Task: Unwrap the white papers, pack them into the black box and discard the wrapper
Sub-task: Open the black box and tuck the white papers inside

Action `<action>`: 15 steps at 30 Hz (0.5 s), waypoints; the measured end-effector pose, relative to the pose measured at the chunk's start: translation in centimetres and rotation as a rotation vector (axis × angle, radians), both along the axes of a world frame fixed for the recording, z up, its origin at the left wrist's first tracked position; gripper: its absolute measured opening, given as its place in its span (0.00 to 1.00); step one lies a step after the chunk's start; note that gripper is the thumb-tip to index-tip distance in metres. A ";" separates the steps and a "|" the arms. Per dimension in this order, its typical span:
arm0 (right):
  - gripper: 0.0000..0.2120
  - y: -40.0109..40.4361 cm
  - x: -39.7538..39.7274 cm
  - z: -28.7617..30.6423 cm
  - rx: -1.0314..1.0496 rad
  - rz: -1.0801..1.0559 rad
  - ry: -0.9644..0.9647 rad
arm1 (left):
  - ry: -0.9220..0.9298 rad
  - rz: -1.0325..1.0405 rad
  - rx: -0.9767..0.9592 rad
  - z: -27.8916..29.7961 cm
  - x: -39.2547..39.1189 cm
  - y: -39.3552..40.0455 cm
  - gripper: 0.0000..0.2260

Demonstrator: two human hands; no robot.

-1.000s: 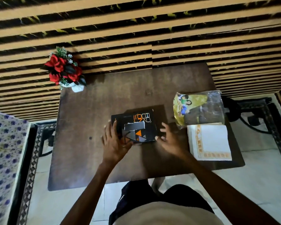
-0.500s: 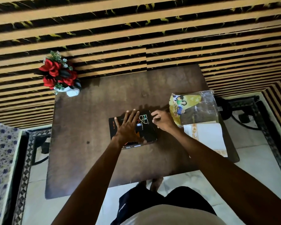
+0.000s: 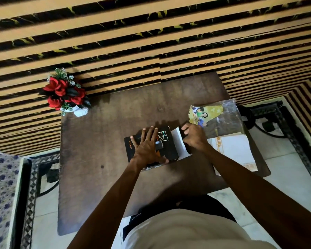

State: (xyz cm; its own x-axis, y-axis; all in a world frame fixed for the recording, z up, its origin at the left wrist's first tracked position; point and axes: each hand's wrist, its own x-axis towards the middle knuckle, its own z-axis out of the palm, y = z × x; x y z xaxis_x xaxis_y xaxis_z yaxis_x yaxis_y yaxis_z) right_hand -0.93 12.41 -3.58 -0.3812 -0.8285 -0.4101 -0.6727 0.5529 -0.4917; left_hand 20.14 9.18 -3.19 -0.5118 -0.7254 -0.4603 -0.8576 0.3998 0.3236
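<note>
Bare forearms (image 3: 115, 198), cream shirt (image 3: 183, 230), dark trousers (image 3: 201, 203)

Left hand (image 3: 147, 146) flat on black box (image 3: 169, 146)

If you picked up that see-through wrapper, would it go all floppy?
Probably. The clear wrapper looks thin and crinkled and lies slack on the table, so it would likely droop. It looks empty, so probably very light, and its shiny film may feel slippery.
</note>
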 end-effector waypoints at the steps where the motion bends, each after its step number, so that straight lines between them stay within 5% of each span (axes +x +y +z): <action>1: 0.19 0.5 -0.1 0.0 -0.002 0.026 0.003 | -0.006 0.000 0.001 -0.2 0.0 0.2 0.61; 7: 0.22 1.5 0.5 -0.3 -0.008 0.076 0.009 | 0.025 -0.142 -0.109 -0.7 -0.9 0.4 0.55; 11: 0.24 2.6 0.5 -0.6 0.059 0.065 0.126 | 0.117 -0.105 -0.084 -0.3 -2.8 1.1 0.34; 15: 0.20 4.0 -0.6 -1.7 0.058 -0.045 -0.159 | 0.103 0.016 -0.169 0.4 -4.6 1.6 0.19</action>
